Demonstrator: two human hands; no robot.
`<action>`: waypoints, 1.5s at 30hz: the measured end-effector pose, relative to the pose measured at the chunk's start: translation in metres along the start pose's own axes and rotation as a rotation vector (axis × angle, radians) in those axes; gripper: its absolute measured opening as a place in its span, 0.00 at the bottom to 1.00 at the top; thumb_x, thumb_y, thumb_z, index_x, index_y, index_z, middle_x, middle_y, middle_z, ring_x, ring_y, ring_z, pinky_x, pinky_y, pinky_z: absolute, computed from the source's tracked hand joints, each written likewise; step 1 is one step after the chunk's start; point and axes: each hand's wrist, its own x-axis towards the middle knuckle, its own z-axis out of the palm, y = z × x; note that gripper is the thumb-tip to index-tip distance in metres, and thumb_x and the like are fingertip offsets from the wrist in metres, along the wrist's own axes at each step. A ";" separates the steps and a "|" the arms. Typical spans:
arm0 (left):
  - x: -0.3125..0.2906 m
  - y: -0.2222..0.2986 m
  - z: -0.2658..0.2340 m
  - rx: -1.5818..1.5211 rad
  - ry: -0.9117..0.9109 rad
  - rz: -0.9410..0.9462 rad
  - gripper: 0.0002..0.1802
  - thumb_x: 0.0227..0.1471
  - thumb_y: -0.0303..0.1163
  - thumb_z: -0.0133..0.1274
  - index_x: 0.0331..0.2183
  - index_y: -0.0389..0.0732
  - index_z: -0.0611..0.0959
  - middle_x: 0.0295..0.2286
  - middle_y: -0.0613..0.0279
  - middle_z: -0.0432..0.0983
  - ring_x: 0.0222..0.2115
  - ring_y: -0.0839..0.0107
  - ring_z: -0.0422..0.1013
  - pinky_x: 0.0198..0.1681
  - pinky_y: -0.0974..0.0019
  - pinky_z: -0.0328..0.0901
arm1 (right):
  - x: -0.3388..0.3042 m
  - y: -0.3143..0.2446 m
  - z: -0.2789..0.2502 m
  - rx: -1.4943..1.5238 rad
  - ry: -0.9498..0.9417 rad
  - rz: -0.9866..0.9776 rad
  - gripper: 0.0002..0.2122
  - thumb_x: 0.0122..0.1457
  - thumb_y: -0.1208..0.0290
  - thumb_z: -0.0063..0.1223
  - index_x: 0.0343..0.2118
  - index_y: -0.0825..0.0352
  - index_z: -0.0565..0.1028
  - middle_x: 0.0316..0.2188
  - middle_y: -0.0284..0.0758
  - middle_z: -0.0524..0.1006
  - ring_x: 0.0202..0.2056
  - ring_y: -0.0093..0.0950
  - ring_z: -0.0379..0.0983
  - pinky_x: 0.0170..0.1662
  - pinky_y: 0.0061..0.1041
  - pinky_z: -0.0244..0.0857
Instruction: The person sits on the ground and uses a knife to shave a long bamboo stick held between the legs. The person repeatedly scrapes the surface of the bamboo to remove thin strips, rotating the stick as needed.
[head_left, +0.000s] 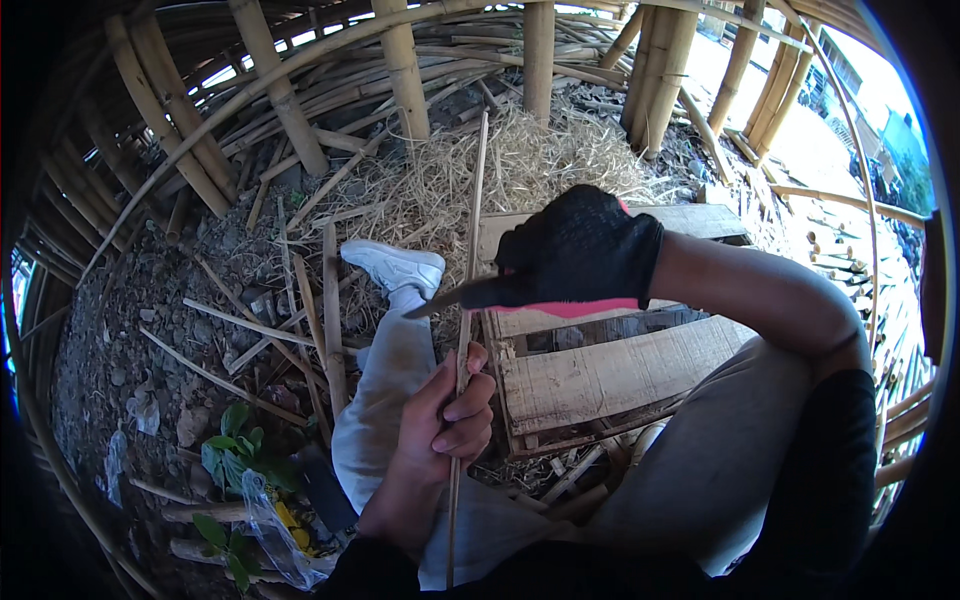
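Observation:
A long, thin bamboo strip (476,215) runs upright through the middle of the view. My bare left hand (447,415) is closed around its lower part, thumb and fingers wrapped round it. Just above that, my right hand (578,252), in a black glove with pink along its edge, grips a knife (437,302). The blade points left and crosses the strip; whether its edge bites into the strip I cannot tell. My right fingers and the dark handle blend together, so the grip is partly hidden.
A low wooden slatted platform (615,372) stands between my legs, right of the strip. Pale shavings (550,150) are heaped beyond it. Bamboo posts (538,62) line the far side. Loose bamboo pieces (334,320), a leafy plant (232,450) and a clear plastic bag (275,535) lie to the left.

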 end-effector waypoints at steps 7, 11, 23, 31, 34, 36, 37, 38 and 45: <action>0.003 -0.004 -0.001 -0.008 -0.032 0.013 0.16 0.73 0.45 0.32 0.43 0.44 0.67 0.18 0.74 0.58 0.06 0.87 0.51 0.06 0.78 0.44 | 0.012 0.003 0.017 0.109 -0.027 -0.202 0.28 0.62 0.36 0.47 0.27 0.59 0.83 0.23 0.39 0.80 0.27 0.39 0.79 0.31 0.37 0.73; 0.002 -0.002 -0.001 -0.022 -0.020 0.019 0.16 0.73 0.45 0.31 0.42 0.44 0.67 0.18 0.74 0.58 0.07 0.88 0.50 0.06 0.79 0.44 | 0.016 0.011 0.020 -0.008 0.128 -0.266 0.26 0.59 0.37 0.54 0.22 0.59 0.81 0.17 0.36 0.77 0.21 0.38 0.76 0.28 0.36 0.69; 0.005 0.004 -0.007 -0.142 -0.007 0.034 0.16 0.73 0.44 0.32 0.43 0.43 0.68 0.18 0.73 0.59 0.08 0.87 0.52 0.07 0.80 0.45 | 0.013 -0.006 0.022 0.102 0.039 -0.134 0.30 0.62 0.34 0.42 0.28 0.57 0.83 0.21 0.35 0.80 0.26 0.37 0.79 0.31 0.33 0.73; 0.007 0.002 -0.009 -0.064 0.013 0.013 0.15 0.73 0.43 0.32 0.44 0.43 0.68 0.18 0.73 0.58 0.08 0.87 0.51 0.07 0.80 0.45 | 0.021 0.026 0.009 -0.085 0.052 0.109 0.28 0.63 0.36 0.44 0.25 0.59 0.80 0.20 0.36 0.78 0.23 0.38 0.78 0.29 0.35 0.71; 0.008 0.000 -0.004 -0.052 0.013 0.024 0.15 0.73 0.44 0.32 0.43 0.43 0.68 0.18 0.73 0.58 0.08 0.87 0.51 0.07 0.80 0.45 | 0.011 0.006 0.030 0.026 0.109 -0.162 0.24 0.66 0.42 0.43 0.28 0.57 0.81 0.21 0.35 0.80 0.26 0.39 0.80 0.31 0.36 0.74; 0.006 0.000 -0.004 -0.086 0.009 0.028 0.15 0.73 0.44 0.32 0.43 0.43 0.68 0.18 0.73 0.58 0.08 0.88 0.51 0.07 0.80 0.45 | 0.019 0.019 0.023 -0.124 0.094 -0.099 0.22 0.66 0.44 0.43 0.30 0.55 0.81 0.22 0.35 0.80 0.26 0.39 0.80 0.32 0.37 0.74; 0.007 0.001 -0.005 -0.090 0.006 0.018 0.15 0.73 0.44 0.32 0.43 0.43 0.68 0.18 0.73 0.58 0.08 0.88 0.51 0.07 0.80 0.45 | 0.027 0.029 0.012 -0.203 0.076 -0.070 0.20 0.67 0.45 0.43 0.30 0.54 0.82 0.23 0.35 0.80 0.27 0.39 0.80 0.32 0.38 0.74; 0.008 0.002 -0.006 -0.093 0.002 0.008 0.16 0.73 0.44 0.32 0.43 0.43 0.68 0.18 0.73 0.58 0.08 0.88 0.51 0.07 0.80 0.45 | 0.026 0.037 0.009 -0.185 0.063 -0.047 0.22 0.67 0.45 0.41 0.29 0.55 0.81 0.22 0.35 0.80 0.27 0.39 0.80 0.31 0.38 0.74; 0.008 0.001 -0.007 -0.149 -0.036 0.012 0.15 0.73 0.42 0.32 0.43 0.42 0.67 0.18 0.73 0.59 0.08 0.87 0.53 0.06 0.81 0.45 | 0.024 0.045 0.021 -0.106 0.107 -0.269 0.25 0.66 0.44 0.45 0.23 0.58 0.80 0.17 0.34 0.77 0.22 0.38 0.77 0.29 0.37 0.72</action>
